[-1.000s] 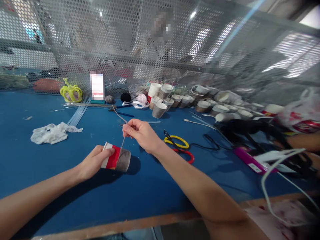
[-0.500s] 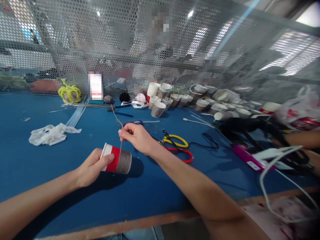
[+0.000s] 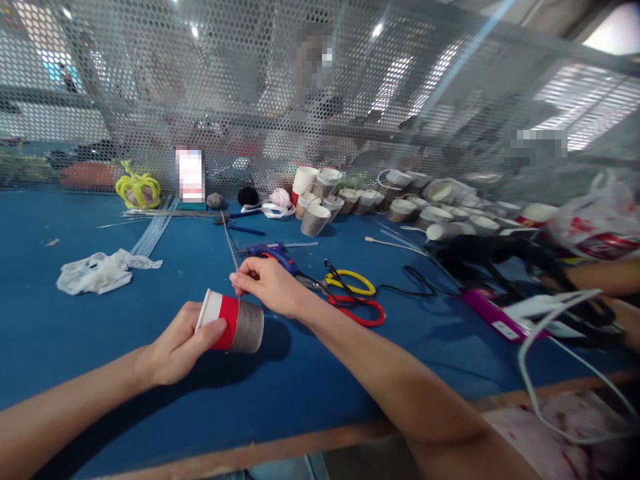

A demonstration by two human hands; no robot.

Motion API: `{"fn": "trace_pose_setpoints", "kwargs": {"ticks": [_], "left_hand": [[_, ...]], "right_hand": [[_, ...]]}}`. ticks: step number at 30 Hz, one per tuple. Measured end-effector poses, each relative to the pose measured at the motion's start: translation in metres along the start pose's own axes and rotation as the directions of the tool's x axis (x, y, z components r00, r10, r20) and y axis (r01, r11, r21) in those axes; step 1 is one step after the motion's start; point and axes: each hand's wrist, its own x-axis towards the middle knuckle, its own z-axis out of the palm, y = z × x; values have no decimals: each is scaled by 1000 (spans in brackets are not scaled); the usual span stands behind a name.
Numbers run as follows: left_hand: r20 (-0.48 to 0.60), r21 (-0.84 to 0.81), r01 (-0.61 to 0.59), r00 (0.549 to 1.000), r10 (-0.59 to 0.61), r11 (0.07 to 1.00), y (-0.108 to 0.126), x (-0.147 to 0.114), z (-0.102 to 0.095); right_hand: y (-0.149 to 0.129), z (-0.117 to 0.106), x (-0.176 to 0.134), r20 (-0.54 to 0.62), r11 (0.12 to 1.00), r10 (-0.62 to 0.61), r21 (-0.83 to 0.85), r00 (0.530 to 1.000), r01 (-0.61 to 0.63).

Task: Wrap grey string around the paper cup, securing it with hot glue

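Observation:
My left hand [image 3: 183, 343] is closed around the white rim end of a paper cup [image 3: 230, 322], which lies tilted on its side above the table. Grey yarn [image 3: 250, 327] is wound around the base half of the cup; a red band and the white rim stay bare. Just above the cup, my right hand [image 3: 263, 283] pinches the yarn strand between thumb and fingers. From there the strand runs up to a grey yarn ball [image 3: 215, 201] at the back. Behind my right hand lies a blue glue gun [image 3: 273, 253], partly hidden.
Scissors [image 3: 357, 300] with yellow and red handles lie right of my right hand. Several wrapped cups [image 3: 316, 220] stand at the back. White lace [image 3: 97, 270] lies at left, near a phone [image 3: 191, 177]. At right are a purple power strip [image 3: 493, 317] and another person's arm [image 3: 605, 280].
My right hand has come down and slightly left, closer to the cup, still pinching the yarn. More of the glue gun shows behind it. The cup has barely shifted.

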Motion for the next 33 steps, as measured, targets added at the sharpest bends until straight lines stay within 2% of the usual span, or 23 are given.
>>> {"fn": "trace_pose_setpoints", "kwargs": {"ticks": [5, 12, 33], "left_hand": [[-13, 88, -71, 997, 73, 994, 2, -1, -1], [-16, 169, -97, 995, 101, 981, 5, 0, -3], [-9, 215, -106, 994, 111, 971, 5, -1, -3]], "right_hand": [[0, 2, -1, 22, 1000, 3, -24, 1000, -2], [4, 6, -1, 28, 997, -27, -73, 999, 29], [6, 7, 0, 32, 984, -41, -174, 999, 46]]}}
